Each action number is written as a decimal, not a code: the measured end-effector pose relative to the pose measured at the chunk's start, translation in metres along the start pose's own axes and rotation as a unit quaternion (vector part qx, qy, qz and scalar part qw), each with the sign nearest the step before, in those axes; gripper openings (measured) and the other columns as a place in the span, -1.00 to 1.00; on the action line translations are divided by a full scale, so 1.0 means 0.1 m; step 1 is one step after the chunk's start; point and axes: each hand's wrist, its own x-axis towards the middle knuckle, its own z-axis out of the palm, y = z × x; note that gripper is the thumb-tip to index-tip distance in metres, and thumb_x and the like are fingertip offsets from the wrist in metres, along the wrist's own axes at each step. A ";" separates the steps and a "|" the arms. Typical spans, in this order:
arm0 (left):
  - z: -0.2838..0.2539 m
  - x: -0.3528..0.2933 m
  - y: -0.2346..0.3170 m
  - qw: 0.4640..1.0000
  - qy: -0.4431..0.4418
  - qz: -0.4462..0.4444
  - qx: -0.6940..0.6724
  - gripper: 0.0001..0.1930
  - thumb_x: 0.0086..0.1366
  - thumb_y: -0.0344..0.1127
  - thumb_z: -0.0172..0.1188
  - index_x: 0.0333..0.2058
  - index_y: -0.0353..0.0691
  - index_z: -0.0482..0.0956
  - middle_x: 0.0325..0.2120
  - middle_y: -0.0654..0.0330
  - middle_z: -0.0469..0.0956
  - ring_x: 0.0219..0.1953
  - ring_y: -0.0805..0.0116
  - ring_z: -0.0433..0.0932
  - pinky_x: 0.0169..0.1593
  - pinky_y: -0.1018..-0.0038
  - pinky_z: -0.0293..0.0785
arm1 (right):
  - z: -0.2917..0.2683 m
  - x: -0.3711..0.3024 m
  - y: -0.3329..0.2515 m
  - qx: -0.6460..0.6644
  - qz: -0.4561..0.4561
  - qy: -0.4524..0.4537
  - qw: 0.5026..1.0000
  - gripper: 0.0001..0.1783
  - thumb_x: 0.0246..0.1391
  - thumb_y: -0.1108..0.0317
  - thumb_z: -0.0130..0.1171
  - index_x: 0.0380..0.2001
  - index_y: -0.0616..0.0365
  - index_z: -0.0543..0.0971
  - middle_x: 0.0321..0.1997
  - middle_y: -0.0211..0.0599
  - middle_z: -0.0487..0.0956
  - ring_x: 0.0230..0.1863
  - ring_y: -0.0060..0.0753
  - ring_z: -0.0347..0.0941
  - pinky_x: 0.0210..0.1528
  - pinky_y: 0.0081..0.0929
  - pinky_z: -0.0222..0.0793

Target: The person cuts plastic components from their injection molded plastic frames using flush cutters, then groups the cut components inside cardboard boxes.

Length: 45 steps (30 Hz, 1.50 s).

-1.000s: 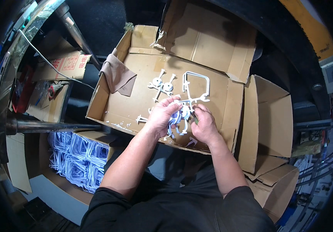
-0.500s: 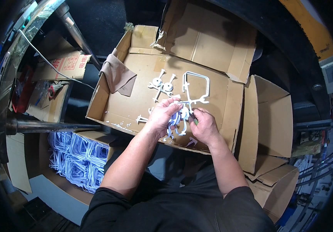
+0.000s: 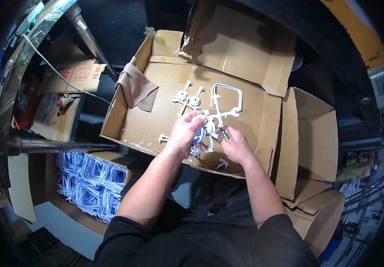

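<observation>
My left hand (image 3: 184, 134) is closed around a bunch of white plastic moulded parts (image 3: 209, 141), some of them curved, over the near side of a shallow cardboard box (image 3: 256, 129). To its right my right hand (image 3: 235, 146) grips a small green-handled tool (image 3: 225, 135); its tip is close to the white parts, and its exact kind is unclear. Just beyond the hands lies a white plastic frame (image 3: 241, 96) with a branching stem reaching toward them. Left of that frame rests a white piece with two round discs (image 3: 187, 99).
A brown cloth (image 3: 137, 86) drapes over the box's left wall. White scraps (image 3: 140, 143) lie along its near left edge. At lower left, a carton holds several stacks of white plastic frames (image 3: 91, 184). Open cardboard boxes (image 3: 308, 133) stand to the right; a metal bar (image 3: 63, 146) runs at left.
My right hand has shifted slightly, and the tool now shows more clearly beside the parts. The white frame's lower stem has turned a little. My left hand keeps its hold.
</observation>
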 end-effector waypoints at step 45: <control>0.07 -0.23 0.12 0.997 -0.081 0.016 -0.002 -0.70 0.19 -0.29 0.24 -0.13 -0.23 0.44 -0.49 0.24 0.54 -0.67 0.57 0.40 -0.75 0.59 0.26 | -1.69 -1.01 1.31 0.032 0.063 0.366 0.928 -0.62 -0.02 0.57 -0.05 -0.05 0.28 0.40 -0.16 -0.10 0.45 -0.14 -0.20 0.42 -0.07 -0.31 0.37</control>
